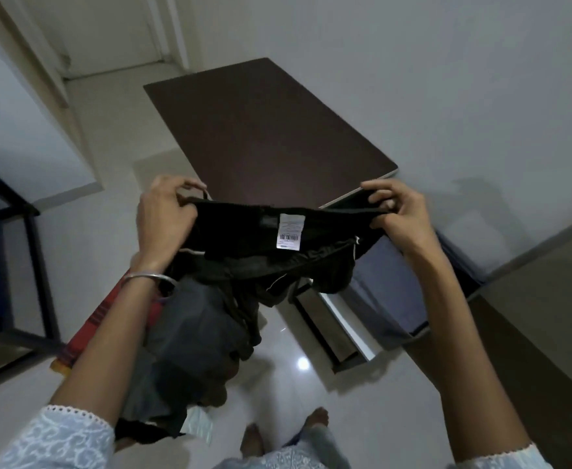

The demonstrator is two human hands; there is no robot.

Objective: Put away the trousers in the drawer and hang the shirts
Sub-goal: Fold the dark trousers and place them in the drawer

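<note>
- The left hand (pixel 166 216) is raised in front of the person. Its fingers curl over one end of the waistband of the black trousers (pixel 244 238) and pinch it. A metal bangle (pixel 149 277) sits on the wrist.
- The right hand (pixel 401 216) mirrors it, with thumb and fingertips pinching the other end. The waistband is stretched between the two hands, and a white label (pixel 289 231) faces the camera.
- The trouser legs hang bunched below the hands, beside grey clothes (pixel 189 333) and a red cloth (pixel 108 319) at the left forearm.
- The near corner of a dark cabinet top (pixel 271 130) lies just behind the right hand.
- Under the right forearm, what looks like an open drawer (pixel 342 319) holds blue-grey fabric.
- Glossy floor (pixel 294 384) lies open beside the drawer, and a black frame (pixel 37 252) stands well to the left.
</note>
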